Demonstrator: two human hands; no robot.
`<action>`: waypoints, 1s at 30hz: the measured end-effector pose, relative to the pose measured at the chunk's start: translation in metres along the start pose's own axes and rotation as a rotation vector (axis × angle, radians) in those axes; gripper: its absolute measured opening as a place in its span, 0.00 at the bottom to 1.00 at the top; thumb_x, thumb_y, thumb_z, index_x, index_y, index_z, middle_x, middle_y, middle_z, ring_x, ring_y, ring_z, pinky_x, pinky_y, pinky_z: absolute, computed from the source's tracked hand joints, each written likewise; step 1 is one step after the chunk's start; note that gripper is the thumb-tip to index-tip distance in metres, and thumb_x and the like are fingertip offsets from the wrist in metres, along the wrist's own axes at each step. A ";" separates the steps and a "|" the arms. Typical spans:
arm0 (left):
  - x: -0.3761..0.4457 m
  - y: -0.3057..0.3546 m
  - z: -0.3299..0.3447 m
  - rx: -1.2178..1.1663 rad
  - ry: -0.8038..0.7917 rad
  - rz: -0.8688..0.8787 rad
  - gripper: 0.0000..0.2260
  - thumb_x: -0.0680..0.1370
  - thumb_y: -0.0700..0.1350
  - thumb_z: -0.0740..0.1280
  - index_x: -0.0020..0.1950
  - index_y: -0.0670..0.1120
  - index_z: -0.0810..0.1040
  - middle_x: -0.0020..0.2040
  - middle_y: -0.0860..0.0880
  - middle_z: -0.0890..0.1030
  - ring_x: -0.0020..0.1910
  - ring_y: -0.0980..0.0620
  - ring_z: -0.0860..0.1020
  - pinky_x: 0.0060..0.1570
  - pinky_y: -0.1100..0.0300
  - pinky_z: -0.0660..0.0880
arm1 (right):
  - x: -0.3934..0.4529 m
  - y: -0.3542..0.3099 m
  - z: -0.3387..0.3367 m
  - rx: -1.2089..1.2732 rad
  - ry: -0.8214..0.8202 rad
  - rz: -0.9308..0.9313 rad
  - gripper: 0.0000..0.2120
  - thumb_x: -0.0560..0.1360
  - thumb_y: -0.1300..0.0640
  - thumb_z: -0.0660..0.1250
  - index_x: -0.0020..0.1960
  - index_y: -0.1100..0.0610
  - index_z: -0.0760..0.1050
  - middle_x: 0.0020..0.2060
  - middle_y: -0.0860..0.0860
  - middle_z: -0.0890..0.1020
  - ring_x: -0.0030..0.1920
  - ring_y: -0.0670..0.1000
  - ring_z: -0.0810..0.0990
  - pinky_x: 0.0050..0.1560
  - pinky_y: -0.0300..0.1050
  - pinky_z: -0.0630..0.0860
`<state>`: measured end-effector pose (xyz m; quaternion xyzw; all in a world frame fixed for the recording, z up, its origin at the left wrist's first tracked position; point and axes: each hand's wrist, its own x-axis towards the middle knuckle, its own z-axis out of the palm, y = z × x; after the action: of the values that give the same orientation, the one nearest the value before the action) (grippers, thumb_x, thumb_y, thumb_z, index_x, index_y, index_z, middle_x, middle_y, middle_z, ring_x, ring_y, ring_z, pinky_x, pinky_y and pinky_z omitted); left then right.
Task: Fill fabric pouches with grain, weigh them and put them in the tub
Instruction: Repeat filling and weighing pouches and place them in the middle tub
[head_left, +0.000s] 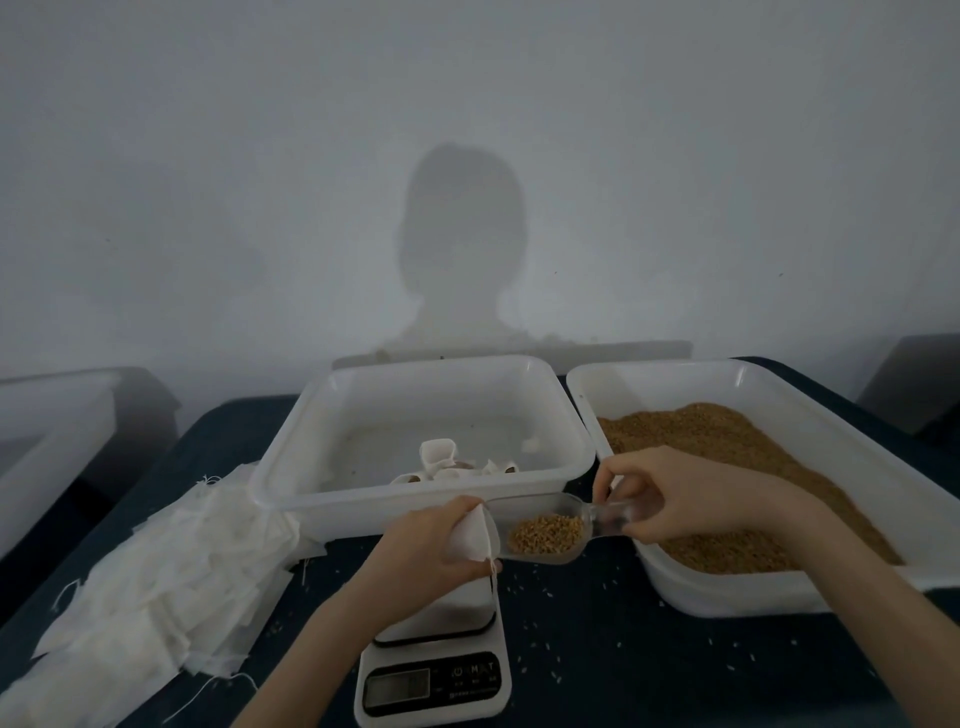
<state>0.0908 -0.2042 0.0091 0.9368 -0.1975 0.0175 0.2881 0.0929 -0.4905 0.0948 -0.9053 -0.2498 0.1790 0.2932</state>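
At the centre of the view the left hand (426, 545) has its fingers (470, 566) curled tight round a white fabric pouch (474, 538), held just above the scale (434, 675) with its mouth turned toward 3 o'clock. The right hand (691, 499) pinches the handle of a clear scoop (550, 530) between narrow fingers, the scoop's lip touching the pouch mouth and grain (545, 532) lying in its bowl. The tub (415, 504) with filled pouches sits at 12 o'clock, the grain tray (727, 597) at 3 o'clock, a pile of empty pouches (156, 582) at 9 o'clock on the desk (623, 649).

Dim grey wall (208, 156), dark tabletop (623, 649)
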 end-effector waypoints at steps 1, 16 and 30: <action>0.000 0.000 0.001 -0.004 -0.007 0.005 0.21 0.71 0.60 0.71 0.60 0.60 0.70 0.52 0.61 0.77 0.50 0.62 0.74 0.47 0.67 0.72 | 0.000 -0.002 0.000 -0.010 0.002 0.002 0.13 0.71 0.60 0.69 0.48 0.43 0.75 0.42 0.48 0.85 0.37 0.51 0.80 0.41 0.46 0.76; 0.008 0.014 0.029 -0.240 0.180 -0.054 0.16 0.66 0.60 0.73 0.47 0.62 0.70 0.45 0.63 0.77 0.47 0.71 0.74 0.41 0.74 0.72 | 0.015 -0.078 -0.017 -1.134 0.249 0.019 0.22 0.77 0.58 0.61 0.68 0.41 0.70 0.59 0.44 0.79 0.64 0.46 0.71 0.74 0.49 0.40; 0.006 0.011 0.029 -0.262 0.139 -0.070 0.24 0.68 0.61 0.71 0.61 0.59 0.68 0.52 0.58 0.77 0.50 0.60 0.76 0.49 0.63 0.76 | -0.003 -0.064 -0.021 -1.033 0.265 0.035 0.23 0.78 0.55 0.59 0.70 0.38 0.66 0.58 0.41 0.79 0.60 0.47 0.74 0.71 0.45 0.59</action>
<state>0.0903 -0.2307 -0.0089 0.8940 -0.1449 0.0465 0.4215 0.0784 -0.4562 0.1507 -0.9506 -0.2513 -0.0781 -0.1645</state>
